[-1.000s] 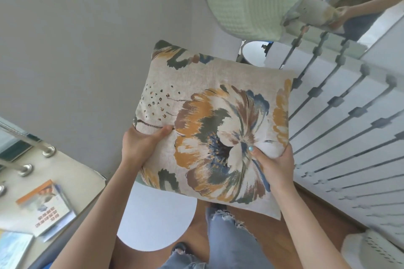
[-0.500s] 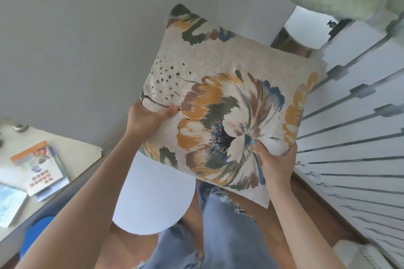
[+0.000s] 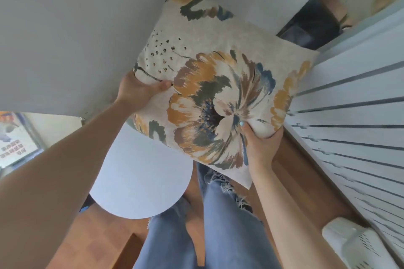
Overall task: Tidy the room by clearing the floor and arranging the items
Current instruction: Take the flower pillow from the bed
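Floral cushion [image 3: 218,85] held up at twelve o'clock, left hand [image 3: 135,91] and right hand [image 3: 260,144] fingers curled gripping its lower edges.

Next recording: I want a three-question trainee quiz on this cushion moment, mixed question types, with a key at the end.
1. True or false: the floral cushion lies on the wooden floor.
2. The left hand and right hand hold the cushion by: A) one shared corner; B) opposite sides, thumbs on the printed front; C) a carrying strap.
3. Fill in: the white tabletop below the cushion, beside the jeans, is ___ in shape.

Key: 1 false, it is held up in the air; 2 B; 3 round.
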`<control>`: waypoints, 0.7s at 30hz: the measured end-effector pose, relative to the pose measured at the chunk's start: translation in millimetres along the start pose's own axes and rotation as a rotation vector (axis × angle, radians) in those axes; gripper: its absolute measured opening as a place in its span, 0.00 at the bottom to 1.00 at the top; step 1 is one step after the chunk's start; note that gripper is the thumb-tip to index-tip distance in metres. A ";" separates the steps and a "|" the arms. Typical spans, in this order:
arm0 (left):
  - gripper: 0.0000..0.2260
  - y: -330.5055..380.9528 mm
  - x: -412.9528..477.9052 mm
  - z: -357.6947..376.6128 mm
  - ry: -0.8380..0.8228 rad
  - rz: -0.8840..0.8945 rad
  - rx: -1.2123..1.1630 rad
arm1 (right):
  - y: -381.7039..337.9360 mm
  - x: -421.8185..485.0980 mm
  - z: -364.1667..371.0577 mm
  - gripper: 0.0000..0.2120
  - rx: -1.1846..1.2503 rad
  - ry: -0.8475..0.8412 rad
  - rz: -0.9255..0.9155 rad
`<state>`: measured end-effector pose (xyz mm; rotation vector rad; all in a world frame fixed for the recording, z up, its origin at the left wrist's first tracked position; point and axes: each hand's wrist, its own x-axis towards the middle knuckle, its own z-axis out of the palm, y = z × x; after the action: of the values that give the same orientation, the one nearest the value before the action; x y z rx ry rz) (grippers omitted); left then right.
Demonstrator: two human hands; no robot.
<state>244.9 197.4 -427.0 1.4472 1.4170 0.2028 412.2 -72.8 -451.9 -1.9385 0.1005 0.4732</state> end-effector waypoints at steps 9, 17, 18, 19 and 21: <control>0.34 -18.9 86.1 49.5 -0.053 -0.043 0.064 | 48.5 57.8 35.5 0.35 -0.003 0.025 0.066; 0.36 -37.2 129.1 81.6 -0.064 -0.068 0.106 | 77.8 93.0 56.3 0.35 0.012 0.040 0.118; 0.38 -40.5 133.7 86.8 -0.067 -0.073 0.110 | 82.8 97.4 57.2 0.35 0.012 0.042 0.122; 0.40 -42.8 136.5 89.0 -0.067 -0.074 0.114 | 84.6 100.1 58.2 0.35 0.013 0.045 0.123; 0.37 -48.1 144.3 95.9 -0.083 -0.089 0.116 | 89.2 107.8 60.8 0.35 0.013 0.047 0.131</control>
<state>325.1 250.2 -579.0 1.4659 1.4419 0.0038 468.7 -38.8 -589.5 -1.9381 0.2617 0.5120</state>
